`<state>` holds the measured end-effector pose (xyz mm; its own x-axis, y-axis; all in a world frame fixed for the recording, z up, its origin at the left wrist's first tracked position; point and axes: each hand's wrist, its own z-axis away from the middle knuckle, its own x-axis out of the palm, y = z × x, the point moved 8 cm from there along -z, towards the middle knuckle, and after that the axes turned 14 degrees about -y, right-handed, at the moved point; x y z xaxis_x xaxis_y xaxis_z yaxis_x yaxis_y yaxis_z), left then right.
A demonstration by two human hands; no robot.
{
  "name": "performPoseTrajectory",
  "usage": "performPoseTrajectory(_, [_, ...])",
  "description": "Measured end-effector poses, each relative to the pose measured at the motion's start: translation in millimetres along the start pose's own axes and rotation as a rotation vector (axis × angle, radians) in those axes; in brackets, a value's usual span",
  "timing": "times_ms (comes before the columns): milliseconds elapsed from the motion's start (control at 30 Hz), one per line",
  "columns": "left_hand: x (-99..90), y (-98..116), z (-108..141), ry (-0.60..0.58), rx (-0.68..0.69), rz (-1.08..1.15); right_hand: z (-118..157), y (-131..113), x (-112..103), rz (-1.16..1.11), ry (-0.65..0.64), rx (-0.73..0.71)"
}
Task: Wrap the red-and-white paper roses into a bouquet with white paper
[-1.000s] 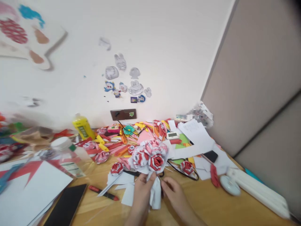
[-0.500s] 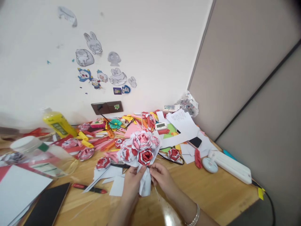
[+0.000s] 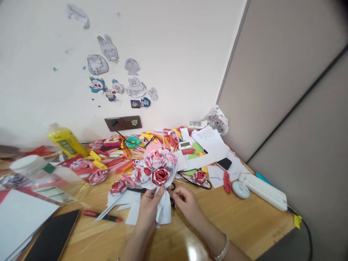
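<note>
My left hand (image 3: pixel 149 207) is closed around the gathered neck of a bouquet (image 3: pixel 154 166) of red, pink and white paper roses. White paper (image 3: pixel 164 210) wraps the stems and flares out below my grip. Just right of the bouquet's neck, my right hand (image 3: pixel 187 203) is closed with thumb and fingertips pinched together, apart from the paper. Whatever thin thing it pinches is too small to make out. Dark loops like scissor handles (image 3: pixel 173 186) show on the table between the bouquet and my right fingers, partly hidden.
Loose paper roses (image 3: pixel 199 177), coloured paper strips and white sheets (image 3: pixel 212 143) crowd the table's back. A clear jar (image 3: pixel 51 181), a yellow bottle (image 3: pixel 66 141), a red-black marker (image 3: pixel 102 216) and a black tablet-like slab (image 3: pixel 53 235) lie left; a white lamp (image 3: pixel 263 190) lies right.
The bouquet and my left hand have shifted slightly left. My right hand has come away from the bouquet's neck, leaving a gap. The thin strand hanging below it no longer shows.
</note>
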<state>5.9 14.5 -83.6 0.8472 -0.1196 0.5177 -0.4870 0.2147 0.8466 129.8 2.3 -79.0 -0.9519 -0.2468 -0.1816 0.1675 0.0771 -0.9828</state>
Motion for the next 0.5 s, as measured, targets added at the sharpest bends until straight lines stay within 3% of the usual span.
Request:
performPoseTrajectory(100, [0.0, 1, 2, 0.026, -0.002, -0.084, 6, -10, -5, 0.329, 0.119, -0.055])
performPoseTrajectory(200, [-0.5, 4, 3, 0.049, 0.016, -0.195, 9, -11, -9, 0.376, 0.200, -0.061])
performPoseTrajectory(300, [-2.0, 1, 4, 0.073, 0.007, -0.160, 10, -5, -19, 0.219, 0.310, -0.031])
performPoseTrajectory(500, [-7.4, 3, 11, 0.193, -0.005, -0.032, 14, 22, -47, -0.337, 0.534, 0.075])
